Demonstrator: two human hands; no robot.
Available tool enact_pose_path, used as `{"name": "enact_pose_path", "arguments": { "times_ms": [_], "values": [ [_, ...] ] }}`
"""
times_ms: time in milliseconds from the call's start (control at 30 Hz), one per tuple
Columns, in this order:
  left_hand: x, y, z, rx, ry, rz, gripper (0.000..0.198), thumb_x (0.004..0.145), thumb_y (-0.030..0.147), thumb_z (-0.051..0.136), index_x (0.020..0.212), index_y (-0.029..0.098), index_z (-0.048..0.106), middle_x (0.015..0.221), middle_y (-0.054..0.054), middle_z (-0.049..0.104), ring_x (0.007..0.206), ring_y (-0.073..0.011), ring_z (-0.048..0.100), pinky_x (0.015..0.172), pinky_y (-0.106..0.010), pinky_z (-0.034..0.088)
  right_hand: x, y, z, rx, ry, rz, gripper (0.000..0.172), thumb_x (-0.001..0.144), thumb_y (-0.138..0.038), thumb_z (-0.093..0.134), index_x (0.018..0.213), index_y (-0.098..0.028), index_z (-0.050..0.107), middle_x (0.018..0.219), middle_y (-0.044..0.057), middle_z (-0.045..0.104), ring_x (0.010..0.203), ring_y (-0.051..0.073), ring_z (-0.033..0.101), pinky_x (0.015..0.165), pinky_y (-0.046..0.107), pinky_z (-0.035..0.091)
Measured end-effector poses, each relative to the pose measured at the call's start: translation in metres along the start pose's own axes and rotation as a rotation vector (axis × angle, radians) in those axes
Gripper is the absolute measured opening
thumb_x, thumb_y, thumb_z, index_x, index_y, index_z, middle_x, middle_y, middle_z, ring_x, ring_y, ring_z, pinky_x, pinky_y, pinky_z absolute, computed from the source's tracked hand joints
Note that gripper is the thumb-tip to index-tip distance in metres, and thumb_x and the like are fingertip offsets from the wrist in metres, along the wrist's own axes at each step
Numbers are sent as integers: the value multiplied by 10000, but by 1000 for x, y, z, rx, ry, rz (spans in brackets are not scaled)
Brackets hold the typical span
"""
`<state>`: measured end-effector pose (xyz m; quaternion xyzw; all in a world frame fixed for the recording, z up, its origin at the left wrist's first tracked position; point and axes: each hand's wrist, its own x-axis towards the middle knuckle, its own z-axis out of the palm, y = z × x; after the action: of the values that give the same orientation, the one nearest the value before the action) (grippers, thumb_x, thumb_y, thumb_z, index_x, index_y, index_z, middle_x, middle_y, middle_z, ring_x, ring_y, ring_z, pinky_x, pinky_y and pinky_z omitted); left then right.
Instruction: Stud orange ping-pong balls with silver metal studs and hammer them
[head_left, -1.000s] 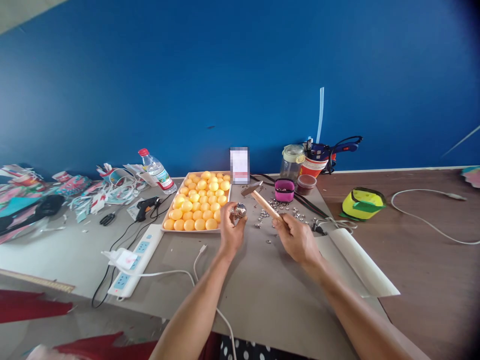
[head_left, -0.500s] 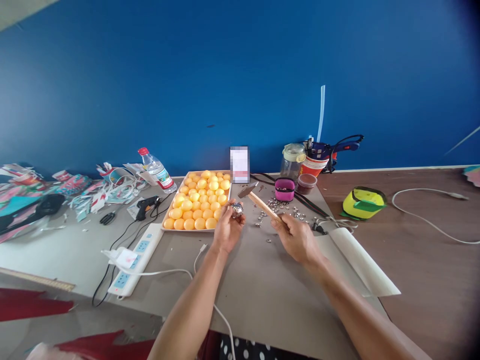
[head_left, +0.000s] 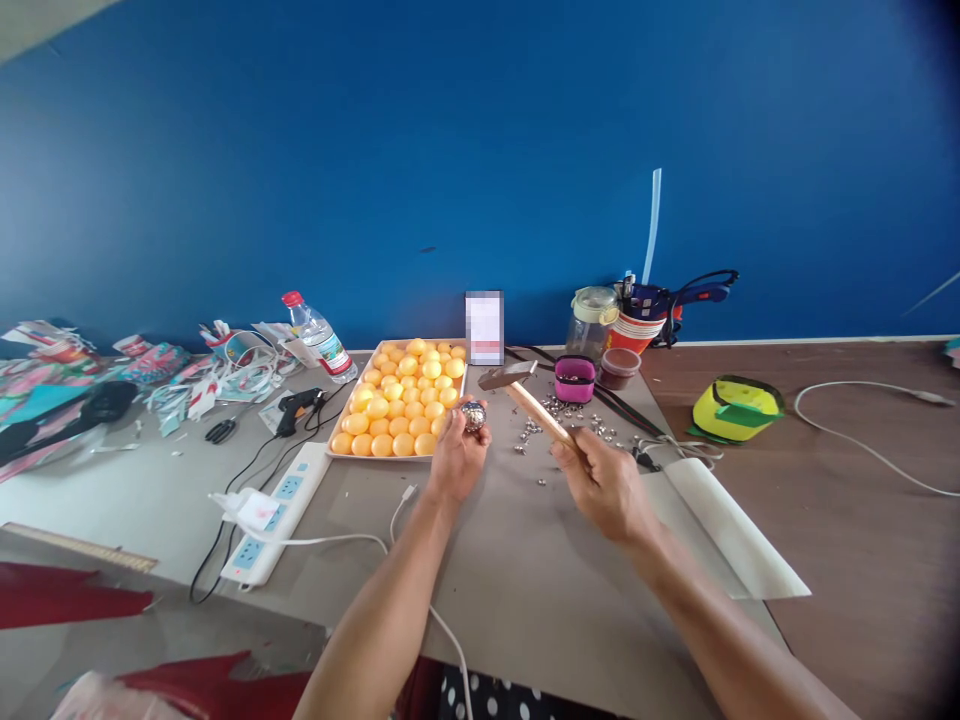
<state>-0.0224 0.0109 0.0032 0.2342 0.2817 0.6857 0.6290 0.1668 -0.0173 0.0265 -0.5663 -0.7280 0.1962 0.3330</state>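
Note:
My left hand is closed around a small ball covered in shiny silver studs, held just above the grey mat. My right hand grips the wooden handle of a small hammer; its metal head hangs a little above and to the right of the studded ball. Several loose silver studs lie scattered on the mat behind my hands. A tray full of orange balls sits just left of the studded ball.
A white power strip with cables lies at the left, near a glue gun, scissors and a water bottle. A pink box, a jar and cups stand behind. A yellow-green pouch lies right.
The hammer head has dipped toward the studded ball and lifted slightly again. My left hand has kept the ball in nearly the same place.

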Motion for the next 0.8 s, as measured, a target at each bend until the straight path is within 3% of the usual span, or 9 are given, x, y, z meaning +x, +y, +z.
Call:
{"name": "enact_pose_path", "arguments": {
  "times_ms": [167,333,500,667,800],
  "values": [
    [0,0,1,0,39,-19,221,760,287,634,964,214,590,755,-5,560,603,-80,492,575,-216,386,1,-1,1,-149,-119,29,254,836,-400,415,669,-216,463,508,-34,481,425,98,372,456,226,182],
    [-2,0,2,14,0,6,263,776,329,615,1014,221,585,993,-49,591,639,-75,494,612,-228,403,0,1,1,-36,3,3,284,856,-429,382,692,-211,464,533,-22,511,464,102,410,479,213,239],
    [-1,-5,1,58,34,20,332,767,370,624,1066,236,575,904,-33,591,604,-72,481,581,-223,395,3,2,1,-148,-113,30,251,841,-396,411,671,-218,460,521,-25,508,456,106,412,466,217,205],
    [-2,-7,1,126,-8,70,317,788,352,601,1084,246,566,1017,-44,584,659,-77,500,608,-223,401,3,2,-1,-53,-39,47,286,860,-435,374,696,-218,460,523,-30,495,461,105,404,475,213,237],
    [-2,-9,0,164,50,84,304,769,340,622,1055,246,576,911,-21,589,635,-76,498,601,-216,399,4,4,0,-112,-127,41,259,844,-403,401,673,-218,461,515,-31,489,448,105,392,465,223,210]
  ]
}}
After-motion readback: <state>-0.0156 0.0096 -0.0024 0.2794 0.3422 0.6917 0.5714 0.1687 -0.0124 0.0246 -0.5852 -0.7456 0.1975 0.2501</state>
